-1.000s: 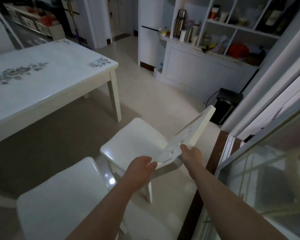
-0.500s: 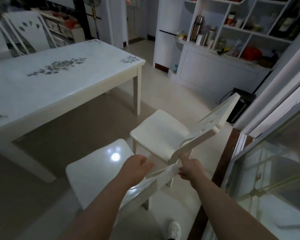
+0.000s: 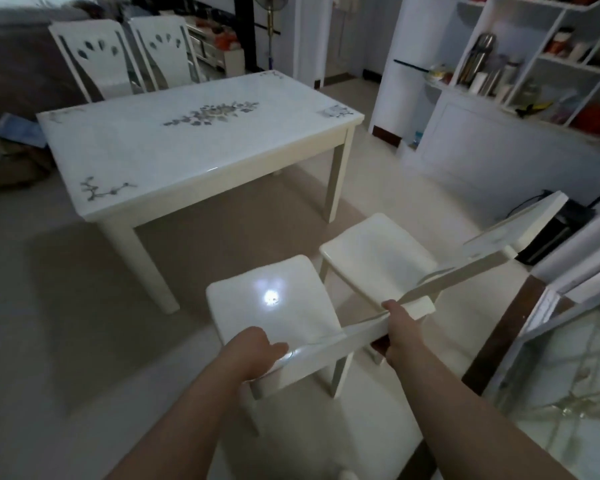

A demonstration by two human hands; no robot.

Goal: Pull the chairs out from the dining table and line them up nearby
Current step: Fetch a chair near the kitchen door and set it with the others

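Two white chairs stand side by side on the floor in front of me, away from the white dining table [image 3: 153, 157]. The near chair [image 3: 274, 299] has a shiny seat with a light reflection. My left hand [image 3: 253, 348] and my right hand [image 3: 397, 323] both grip the top rail of its backrest. The second chair [image 3: 378, 254] stands just right of it, its backrest reaching toward the wall. Two more white chairs [image 3: 132, 57] with cut-out backs remain at the table's far side.
A white shelf unit [image 3: 520, 109] with flasks and jars lines the right wall. A black box [image 3: 555, 233] sits on the floor behind the second chair. A glass sliding door [image 3: 568, 375] is close on my right. Clutter lies at the far left.
My view has swung left and back, bringing the whole table and far chairs into sight. Both hands have shifted from the right chair's backrest to the near chair's backrest.
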